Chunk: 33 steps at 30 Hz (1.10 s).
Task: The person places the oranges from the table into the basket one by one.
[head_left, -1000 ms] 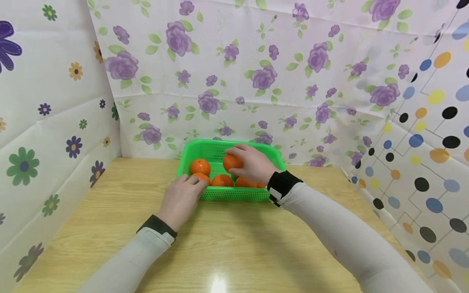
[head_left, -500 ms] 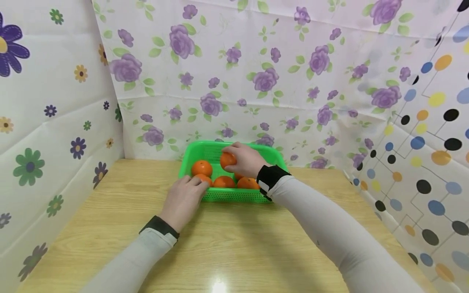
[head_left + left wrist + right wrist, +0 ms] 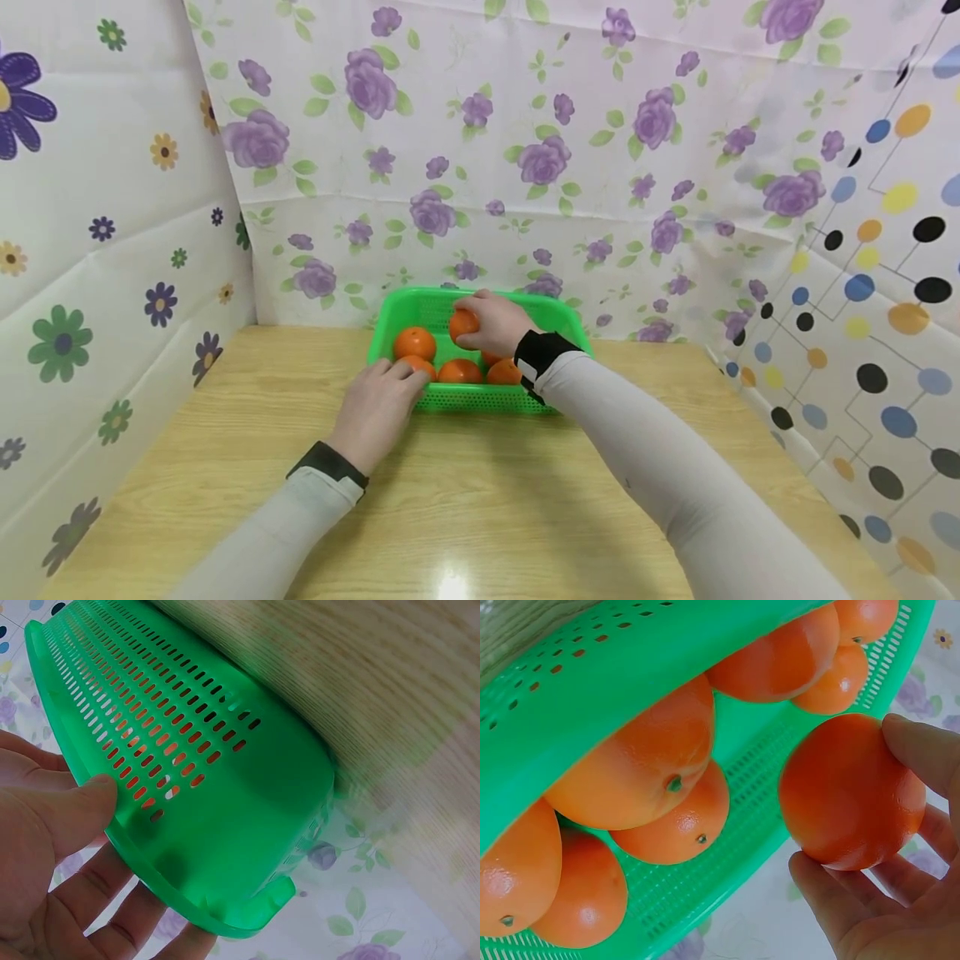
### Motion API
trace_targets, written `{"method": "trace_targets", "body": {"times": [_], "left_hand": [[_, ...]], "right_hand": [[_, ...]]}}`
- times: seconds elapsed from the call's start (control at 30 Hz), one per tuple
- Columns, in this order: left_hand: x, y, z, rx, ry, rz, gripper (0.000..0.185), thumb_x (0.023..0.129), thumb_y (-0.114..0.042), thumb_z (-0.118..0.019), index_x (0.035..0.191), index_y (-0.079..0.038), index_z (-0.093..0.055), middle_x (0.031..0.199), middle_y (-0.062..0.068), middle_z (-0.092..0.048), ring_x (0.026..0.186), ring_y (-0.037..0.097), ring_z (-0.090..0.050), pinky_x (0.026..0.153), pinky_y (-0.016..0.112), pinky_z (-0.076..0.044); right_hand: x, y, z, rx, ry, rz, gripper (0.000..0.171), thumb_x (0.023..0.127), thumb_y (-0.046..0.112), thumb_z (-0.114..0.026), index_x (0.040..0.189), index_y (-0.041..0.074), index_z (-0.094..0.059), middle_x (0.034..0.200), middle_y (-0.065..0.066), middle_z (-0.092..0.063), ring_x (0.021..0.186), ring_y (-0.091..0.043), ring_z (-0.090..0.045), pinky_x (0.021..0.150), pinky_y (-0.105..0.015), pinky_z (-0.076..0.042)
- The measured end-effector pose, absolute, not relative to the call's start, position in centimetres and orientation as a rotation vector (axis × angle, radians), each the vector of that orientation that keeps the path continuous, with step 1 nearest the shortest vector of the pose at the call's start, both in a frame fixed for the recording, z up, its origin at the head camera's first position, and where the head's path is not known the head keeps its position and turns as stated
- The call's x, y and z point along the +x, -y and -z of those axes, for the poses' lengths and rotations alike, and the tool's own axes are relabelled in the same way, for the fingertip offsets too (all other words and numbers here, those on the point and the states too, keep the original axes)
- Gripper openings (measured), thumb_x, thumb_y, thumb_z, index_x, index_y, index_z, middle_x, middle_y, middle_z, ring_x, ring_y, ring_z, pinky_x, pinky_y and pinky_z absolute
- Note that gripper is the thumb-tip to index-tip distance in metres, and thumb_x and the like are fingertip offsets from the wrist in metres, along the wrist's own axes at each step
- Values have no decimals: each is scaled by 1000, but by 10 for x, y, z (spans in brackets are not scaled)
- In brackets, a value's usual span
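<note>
A green plastic basket (image 3: 487,400) with slotted walls holds several oranges (image 3: 649,765). My left hand (image 3: 378,408) grips its near left rim; in the left wrist view the thumb (image 3: 94,806) lies on the outer side and the other fingers reach behind the rim. Above the basket's inside, my right hand (image 3: 498,325) holds one orange (image 3: 851,791) between thumb and fingers, apart from the others. In the head view the right hand and wrist hide part of the basket's right side and some of the fruit there.
The basket stands on a light wooden table (image 3: 465,500) near its back edge. Behind it hangs a cloth with purple roses (image 3: 543,162). Patterned cloths also close off the left side (image 3: 135,258) and the right side.
My right hand has shifted a little to the left with the orange, over the middle of the basket. My left hand keeps its grip on the rim.
</note>
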<state>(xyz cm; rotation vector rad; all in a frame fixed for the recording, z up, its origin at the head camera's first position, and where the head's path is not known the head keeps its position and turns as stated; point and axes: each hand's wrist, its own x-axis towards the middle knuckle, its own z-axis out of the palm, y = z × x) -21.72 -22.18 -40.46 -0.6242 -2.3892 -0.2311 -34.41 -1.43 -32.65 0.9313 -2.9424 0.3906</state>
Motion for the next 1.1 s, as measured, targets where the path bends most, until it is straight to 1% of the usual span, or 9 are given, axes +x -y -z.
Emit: {"method": "trace_targets", "body": {"times": [0.2,0.4,0.67,0.9,1.1], "left_hand": [[-217,223,404,-623,2392,221,24,84,-14,-83,103,-18,-69,98,1,-67,79,26,-52,69,35,-46],[-216,224,403,-625,2387,211,24,84,-15,-84,102,-18,-69,98,1,-67,78,26,-52,68,34,-46],[-217,224,403,-626,2354,218,21,83,-15,-84,97,-17,-68,96,2,-68,77,27,-53,68,36,-47],[-217,224,404,-624,2367,223,20,84,-15,-83,97,-18,-68,97,1,-67,77,27,-52,68,36,-47],[-216,224,404,-619,2388,219,17,86,-16,-81,98,-17,-69,97,2,-67,78,26,-52,69,36,-46]], "right_hand": [[-350,21,328,891,2996,-350,60,92,33,-73,147,23,-51,133,-7,-54,101,-21,-59,83,-37,-51],[-353,28,331,873,3030,-338,58,93,31,-73,146,21,-52,138,-9,-52,105,-25,-59,86,-40,-51],[-361,36,342,862,3065,-304,57,94,33,-72,146,24,-52,134,-7,-52,105,-23,-59,85,-38,-51],[-362,42,346,871,3088,-314,57,94,31,-72,146,21,-52,136,-9,-52,107,-25,-58,88,-40,-50],[-368,45,354,894,3078,-308,57,93,32,-72,146,20,-53,138,-11,-51,106,-27,-59,87,-41,-50]]}}
